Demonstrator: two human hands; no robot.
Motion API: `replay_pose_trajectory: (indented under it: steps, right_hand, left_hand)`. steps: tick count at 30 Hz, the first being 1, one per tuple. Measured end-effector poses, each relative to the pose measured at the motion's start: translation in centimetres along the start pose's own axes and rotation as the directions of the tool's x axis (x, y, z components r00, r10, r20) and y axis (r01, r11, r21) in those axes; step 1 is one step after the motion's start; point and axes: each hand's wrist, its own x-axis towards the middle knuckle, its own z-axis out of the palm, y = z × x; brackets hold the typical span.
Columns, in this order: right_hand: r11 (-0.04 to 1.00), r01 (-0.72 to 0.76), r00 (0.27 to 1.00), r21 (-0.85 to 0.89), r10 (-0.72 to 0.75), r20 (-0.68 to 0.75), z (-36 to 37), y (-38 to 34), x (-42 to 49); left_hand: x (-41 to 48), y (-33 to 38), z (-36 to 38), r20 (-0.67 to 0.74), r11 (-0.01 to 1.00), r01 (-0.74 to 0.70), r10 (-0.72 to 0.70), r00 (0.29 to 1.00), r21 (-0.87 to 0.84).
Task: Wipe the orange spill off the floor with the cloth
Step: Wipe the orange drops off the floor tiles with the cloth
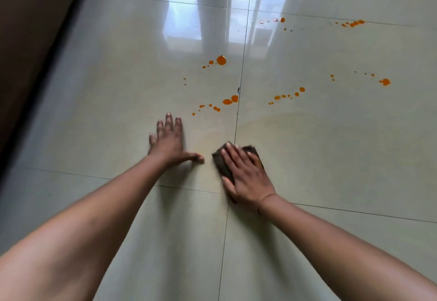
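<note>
Orange spill drops (221, 60) are scattered over the glossy pale floor tiles (331, 149), with more drops at the centre (230, 101), the right (385, 82) and the far right (353, 24). My right hand (246, 175) lies flat on a dark brown folded cloth (222, 161) and presses it to the floor, just below the nearest drops. My left hand (169, 142) rests flat on the tile with fingers spread, left of the cloth, holding nothing. A faint wet smear shows on the tile above the cloth.
A dark brown wall or door (30, 40) runs along the left edge of the floor. Window light reflects off the tiles at the top centre (182, 10). Dark grout lines cross the floor.
</note>
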Motion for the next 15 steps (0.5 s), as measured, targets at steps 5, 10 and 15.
replay_pose_trajectory:
  steps: [5, 10, 15]
  right_hand:
    - [0.992, -0.121, 0.993, -0.039, 0.122, 0.005, -1.0, 5.1, 0.2]
    - [0.995, -0.102, 0.994, -0.025, 0.102, 0.033, -1.3, -0.8, 5.3]
    - [0.996, 0.050, 0.990, -0.069, -0.041, 0.134, -2.2, 2.6, -0.9]
  left_hand:
    - [0.2, -0.2, 0.2, 0.001, 1.000, 0.004, -0.004, 1.000, -0.027]
    - [0.3, -0.3, 0.3, 0.004, 0.999, -0.018, 0.018, 1.000, -0.026]
    - [0.2, -0.8, -0.8, 0.095, 0.997, -0.073, 0.070, 0.993, 0.026]
